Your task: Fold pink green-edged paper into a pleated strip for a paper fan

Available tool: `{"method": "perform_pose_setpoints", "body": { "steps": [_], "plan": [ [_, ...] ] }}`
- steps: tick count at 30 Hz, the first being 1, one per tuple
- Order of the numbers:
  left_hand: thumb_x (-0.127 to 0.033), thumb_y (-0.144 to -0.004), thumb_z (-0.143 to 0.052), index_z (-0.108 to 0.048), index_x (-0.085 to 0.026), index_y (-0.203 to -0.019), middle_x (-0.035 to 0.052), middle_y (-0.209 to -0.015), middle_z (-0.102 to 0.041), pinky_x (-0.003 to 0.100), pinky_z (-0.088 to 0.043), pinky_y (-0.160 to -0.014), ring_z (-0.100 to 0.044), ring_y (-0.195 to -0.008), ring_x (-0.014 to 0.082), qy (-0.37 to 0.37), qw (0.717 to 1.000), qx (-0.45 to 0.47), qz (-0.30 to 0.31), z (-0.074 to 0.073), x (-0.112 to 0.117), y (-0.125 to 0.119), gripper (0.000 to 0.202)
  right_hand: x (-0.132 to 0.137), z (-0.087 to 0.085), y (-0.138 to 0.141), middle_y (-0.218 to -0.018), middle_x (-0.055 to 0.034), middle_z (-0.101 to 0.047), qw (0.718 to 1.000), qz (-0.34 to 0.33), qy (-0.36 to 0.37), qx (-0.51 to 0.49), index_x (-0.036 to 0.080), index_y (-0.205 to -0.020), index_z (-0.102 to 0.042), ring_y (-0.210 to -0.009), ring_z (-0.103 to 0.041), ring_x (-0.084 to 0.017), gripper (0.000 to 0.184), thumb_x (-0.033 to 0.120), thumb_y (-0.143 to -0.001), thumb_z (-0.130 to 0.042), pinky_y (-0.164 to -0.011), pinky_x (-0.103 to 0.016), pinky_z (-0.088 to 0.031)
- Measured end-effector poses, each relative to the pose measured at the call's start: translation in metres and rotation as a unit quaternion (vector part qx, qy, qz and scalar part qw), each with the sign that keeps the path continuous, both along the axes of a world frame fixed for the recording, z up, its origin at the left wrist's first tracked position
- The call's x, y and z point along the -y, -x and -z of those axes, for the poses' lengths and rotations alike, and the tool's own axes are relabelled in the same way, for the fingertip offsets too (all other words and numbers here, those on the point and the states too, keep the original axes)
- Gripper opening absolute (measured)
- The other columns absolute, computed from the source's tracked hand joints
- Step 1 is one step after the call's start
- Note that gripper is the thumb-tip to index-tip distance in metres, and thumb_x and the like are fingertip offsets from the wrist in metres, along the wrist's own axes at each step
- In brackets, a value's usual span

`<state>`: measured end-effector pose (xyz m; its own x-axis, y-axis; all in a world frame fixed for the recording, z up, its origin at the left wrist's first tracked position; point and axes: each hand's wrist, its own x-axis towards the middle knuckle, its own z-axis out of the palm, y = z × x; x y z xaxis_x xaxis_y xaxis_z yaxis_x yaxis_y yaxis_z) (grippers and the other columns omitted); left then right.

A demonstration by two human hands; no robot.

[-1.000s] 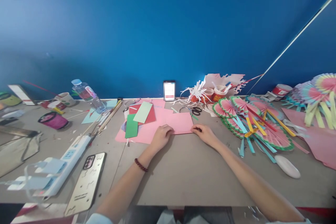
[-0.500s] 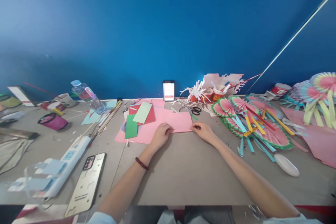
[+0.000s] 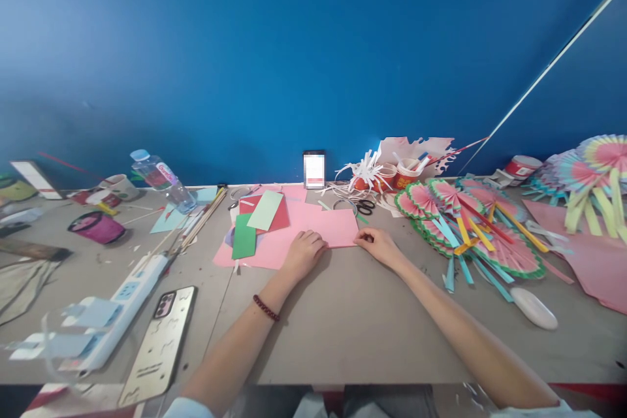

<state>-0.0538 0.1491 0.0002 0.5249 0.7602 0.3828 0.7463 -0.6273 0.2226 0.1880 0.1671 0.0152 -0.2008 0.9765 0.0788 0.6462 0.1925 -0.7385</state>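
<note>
Pink card is what you have under both hands: the pink sheet (image 3: 333, 228) lies flat near the middle of the table (image 3: 353, 333), on top of a larger pink piece. Over the last second almost nothing has moved. Your left hand (image 3: 304, 253) has crept slightly along the sheet's near edge and rests palm down, fingers together, pressing on the paper. Your right hand (image 3: 376, 245) stays at the near right corner with its fingertips on the card; whether they pinch the corner or only touch it, I cannot tell. My reading is that you are holding the sheet in place, not lifting it.

The grey tabletop is crowded. A green strip (image 3: 243, 236) and red paper sit just left of the sheet, scissors (image 3: 365, 207) just behind it, and a heap of pleated paper fans (image 3: 470, 228) to your right. On your left lie a power strip (image 3: 122, 304) and a face-down phone (image 3: 157, 343). A second phone (image 3: 314, 169) stands against the plain blue wall (image 3: 294, 65).
</note>
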Motion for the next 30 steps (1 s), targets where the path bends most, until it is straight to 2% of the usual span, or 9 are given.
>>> {"method": "perform_pose_setpoints", "body": {
  "steps": [13,22,30],
  "plan": [
    [-0.023,-0.095,-0.046,-0.067,-0.019,-0.088,0.0066,-0.086,-0.061,0.034,-0.038,-0.075,-0.054,-0.088,0.0198,-0.046,0.998,-0.043,0.005,-0.003,0.004,-0.002,0.023,0.000,0.007,-0.001,-0.071,-0.0020,-0.060,1.000,-0.005,-0.029,0.003,0.016,-0.065,-0.065,-0.063,-0.049,-0.013,0.016,0.028,-0.074,-0.060,-0.064,-0.026,-0.038],
    [-0.021,-0.095,-0.046,-0.065,-0.019,-0.083,0.0064,-0.081,-0.059,0.034,-0.036,-0.071,-0.054,-0.082,0.0195,-0.032,0.998,-0.046,0.001,-0.002,0.005,-0.003,0.022,0.001,0.016,-0.001,-0.073,-0.0006,-0.058,0.998,-0.023,-0.061,-0.001,0.018,-0.066,-0.063,-0.064,-0.051,-0.013,0.014,0.026,-0.077,-0.058,-0.065,-0.025,-0.042],
    [-0.026,-0.090,-0.054,-0.069,-0.021,-0.087,0.0056,-0.087,-0.062,0.033,-0.042,-0.074,-0.055,-0.083,0.0181,0.014,0.998,0.054,-0.022,0.004,0.004,0.002,0.016,0.005,0.022,-0.001,-0.078,-0.0023,-0.059,0.992,-0.048,-0.113,0.033,0.019,-0.074,-0.062,-0.077,-0.056,-0.017,0.011,0.019,-0.083,-0.055,-0.072,-0.028,-0.044]
  ]
}}
